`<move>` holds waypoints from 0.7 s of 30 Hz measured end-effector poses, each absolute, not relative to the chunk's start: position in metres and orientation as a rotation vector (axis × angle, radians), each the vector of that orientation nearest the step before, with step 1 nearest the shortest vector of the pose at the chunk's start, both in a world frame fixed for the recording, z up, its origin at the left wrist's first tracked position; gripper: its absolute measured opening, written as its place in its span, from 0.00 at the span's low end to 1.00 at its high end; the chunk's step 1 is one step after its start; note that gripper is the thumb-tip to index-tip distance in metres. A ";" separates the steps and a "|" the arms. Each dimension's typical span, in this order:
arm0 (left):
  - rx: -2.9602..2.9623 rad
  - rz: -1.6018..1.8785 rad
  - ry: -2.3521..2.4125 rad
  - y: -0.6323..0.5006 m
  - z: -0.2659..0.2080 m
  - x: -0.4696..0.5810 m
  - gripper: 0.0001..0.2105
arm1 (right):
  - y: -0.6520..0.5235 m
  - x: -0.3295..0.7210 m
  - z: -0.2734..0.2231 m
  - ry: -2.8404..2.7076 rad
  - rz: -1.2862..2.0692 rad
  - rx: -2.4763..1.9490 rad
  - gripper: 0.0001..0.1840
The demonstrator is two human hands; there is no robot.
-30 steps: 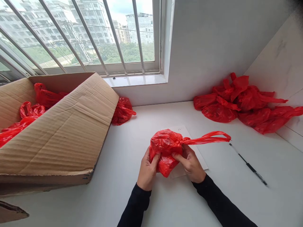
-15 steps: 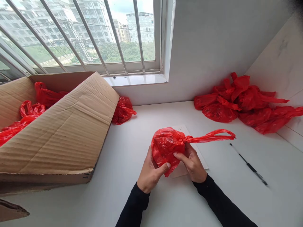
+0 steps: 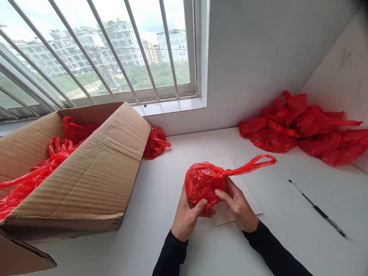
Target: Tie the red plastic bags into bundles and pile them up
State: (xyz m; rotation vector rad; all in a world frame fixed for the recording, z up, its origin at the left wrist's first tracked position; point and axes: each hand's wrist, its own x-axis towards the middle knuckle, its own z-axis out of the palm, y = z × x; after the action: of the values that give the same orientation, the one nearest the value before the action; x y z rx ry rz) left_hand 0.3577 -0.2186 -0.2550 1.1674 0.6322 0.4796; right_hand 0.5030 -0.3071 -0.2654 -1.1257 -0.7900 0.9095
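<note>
Between my two hands is a knotted red plastic bag (image 3: pixel 202 182), rounded and full, its contents hidden by the crinkled film. My left hand (image 3: pixel 186 214) grips its lower left side, thumb across the front. My right hand (image 3: pixel 238 203) closes on the right side just below the knot, thumb pressed to the front. The bag's looped handle sticks out to the right past my right hand. Under the bag, on the white table (image 3: pixel 149 234), lies a white sheet or pad of paper (image 3: pixel 250 199) with small marks near its top.
An open cardboard box (image 3: pixel 86 180) at the left holds several red bags (image 3: pixel 54 161). Another red bag (image 3: pixel 156 142) sits behind its right corner. A pile of red bags (image 3: pixel 299 126) lies against the wall at the back right. A pen (image 3: pixel 319 211) lies right of the paper.
The view has shifted slightly, so the box and window appear lower. Both hands still hold the bag; its handle loop now tilts up a little more, and left fingertips show beneath the bag.
</note>
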 end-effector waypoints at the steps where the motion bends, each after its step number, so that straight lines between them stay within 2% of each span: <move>1: 1.166 0.511 0.654 -0.217 -0.254 0.357 0.38 | -0.307 0.502 -0.266 -0.780 0.958 -1.110 0.23; 4: 1.174 0.558 0.783 -0.208 -0.252 0.347 0.38 | -0.306 0.501 -0.268 -0.732 1.059 -1.128 0.28; 8: 1.474 0.460 1.029 -0.192 -0.245 0.318 0.35 | -0.306 0.500 -0.269 -0.648 1.056 -1.209 0.27; 12: 1.900 0.726 1.407 -0.191 -0.233 0.298 0.37 | -0.307 0.499 -0.269 -0.539 1.029 -1.223 0.26; 14: 2.174 0.781 1.410 -0.199 -0.231 0.304 0.35 | -0.308 0.499 -0.269 -0.494 1.001 -1.244 0.25; 17: 2.464 0.616 1.253 -0.206 -0.238 0.327 0.34 | -0.310 0.499 -0.269 -0.449 0.954 -1.266 0.23; 21: 2.523 0.557 1.298 -0.186 -0.251 0.352 0.22 | -0.312 0.501 -0.268 -0.393 0.922 -1.270 0.22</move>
State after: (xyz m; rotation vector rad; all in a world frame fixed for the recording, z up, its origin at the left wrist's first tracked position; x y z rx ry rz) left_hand 0.3525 -0.1860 -0.2506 2.5226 1.2984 0.5574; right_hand 0.5011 -0.3121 -0.2676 -1.2704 -0.3932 0.9215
